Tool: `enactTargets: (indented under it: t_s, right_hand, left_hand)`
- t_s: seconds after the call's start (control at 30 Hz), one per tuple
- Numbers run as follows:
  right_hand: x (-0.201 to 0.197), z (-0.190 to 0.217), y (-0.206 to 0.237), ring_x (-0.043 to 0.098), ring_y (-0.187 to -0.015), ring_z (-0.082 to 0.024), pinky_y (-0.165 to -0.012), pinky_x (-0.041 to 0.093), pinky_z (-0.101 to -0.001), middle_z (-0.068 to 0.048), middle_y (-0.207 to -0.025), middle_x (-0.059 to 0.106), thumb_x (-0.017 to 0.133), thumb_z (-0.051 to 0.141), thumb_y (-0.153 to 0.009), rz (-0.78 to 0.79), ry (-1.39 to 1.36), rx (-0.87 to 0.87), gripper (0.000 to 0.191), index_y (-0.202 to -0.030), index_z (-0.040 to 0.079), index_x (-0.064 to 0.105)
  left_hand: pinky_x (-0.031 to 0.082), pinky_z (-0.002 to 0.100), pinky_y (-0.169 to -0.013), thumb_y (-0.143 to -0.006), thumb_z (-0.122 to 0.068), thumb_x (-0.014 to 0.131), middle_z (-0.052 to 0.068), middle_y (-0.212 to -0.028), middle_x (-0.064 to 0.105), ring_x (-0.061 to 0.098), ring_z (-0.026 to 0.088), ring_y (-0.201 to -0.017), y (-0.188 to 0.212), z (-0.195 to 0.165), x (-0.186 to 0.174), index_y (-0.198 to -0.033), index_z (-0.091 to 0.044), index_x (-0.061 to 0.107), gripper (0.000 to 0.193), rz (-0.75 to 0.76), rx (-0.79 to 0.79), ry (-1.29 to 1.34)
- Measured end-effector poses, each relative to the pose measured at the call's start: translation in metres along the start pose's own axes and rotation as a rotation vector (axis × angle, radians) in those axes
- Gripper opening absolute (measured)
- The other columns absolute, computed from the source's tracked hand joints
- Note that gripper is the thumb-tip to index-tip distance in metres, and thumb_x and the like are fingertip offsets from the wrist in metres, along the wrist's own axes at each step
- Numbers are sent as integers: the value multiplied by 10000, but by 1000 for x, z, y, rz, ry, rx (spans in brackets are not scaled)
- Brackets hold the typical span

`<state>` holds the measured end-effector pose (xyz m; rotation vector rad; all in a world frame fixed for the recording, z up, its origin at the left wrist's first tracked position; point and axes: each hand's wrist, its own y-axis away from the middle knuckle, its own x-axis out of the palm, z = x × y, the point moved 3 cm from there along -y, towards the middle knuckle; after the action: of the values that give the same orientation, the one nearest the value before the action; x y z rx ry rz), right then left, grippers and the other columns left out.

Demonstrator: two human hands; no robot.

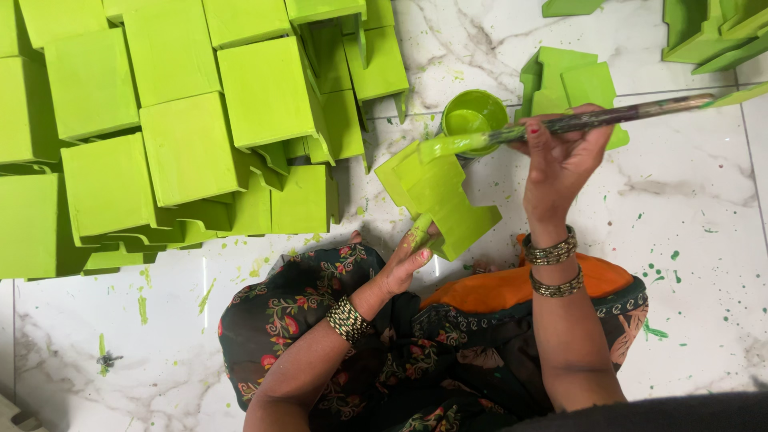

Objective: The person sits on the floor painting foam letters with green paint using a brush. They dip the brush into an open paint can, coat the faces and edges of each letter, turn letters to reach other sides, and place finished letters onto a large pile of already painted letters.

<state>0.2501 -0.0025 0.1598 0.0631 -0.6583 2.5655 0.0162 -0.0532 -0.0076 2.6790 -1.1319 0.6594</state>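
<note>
My left hand (408,258) grips the lower edge of a green-painted angular piece (438,196) and holds it up over my lap. My right hand (560,156) is closed on a long paintbrush (608,117). The brush's green-loaded bristles lie on the top of that piece, just below a small round bowl of green paint (474,117) on the floor. Green paint smears the fingers of my left hand. Bangles ring both wrists.
A large stack of green-painted box-like pieces (184,120) fills the left and top. More green pieces (572,84) lie behind my right hand and at the top right corner (712,32). The white marble floor (688,224) is speckled with green paint. Dark floral and orange clothing covers my lap.
</note>
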Motion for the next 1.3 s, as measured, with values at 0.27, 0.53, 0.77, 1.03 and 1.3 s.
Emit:
enactTargets:
  t_s: [0.27,0.53,0.77,1.03,1.3]
  right_hand:
    - [-8,14,-4,714,-1003,-153,-868,669,-281,-118,-1123,674,734,56,-1164,-82,-23,-98,400,-1339,52,375]
    - [31,17,16,716,-990,-156,-844,688,-329,-102,-1105,680,712,57,-1101,28,-166,111,386,-1302,63,383]
    - [-5,14,-2,713,-975,-138,-822,672,-261,-105,-1089,674,738,105,-1125,-91,10,-45,449,-1382,68,372]
    - [-16,34,-6,755,-1008,-228,-722,578,-193,-210,-1120,716,702,54,-1156,124,80,-171,312,-1223,70,398]
    - [13,52,2,712,-1097,-256,-1102,606,-500,-194,-1094,674,630,-64,-1063,426,76,-163,264,-1153,57,414]
  left_hand:
    - [236,453,-1260,-1003,-501,575,187,-1563,426,362,324,-1499,0,3,-2,-1630,34,216,899,-3,-1,12]
    - [242,419,-1247,-977,-472,605,179,-1593,389,341,293,-1501,3,18,-7,-1626,33,205,915,-1,-53,-87]
    - [239,425,-1251,-975,-470,608,179,-1600,386,337,297,-1505,3,15,-5,-1637,25,186,928,9,-25,5]
    - [268,419,-1223,-1026,-561,545,117,-1337,487,420,258,-1328,-4,11,-13,-1497,49,382,787,-41,81,44]
    - [263,408,-1227,-973,-559,543,93,-1393,495,422,231,-1375,-5,-2,-10,-1471,-3,411,758,-28,91,190]
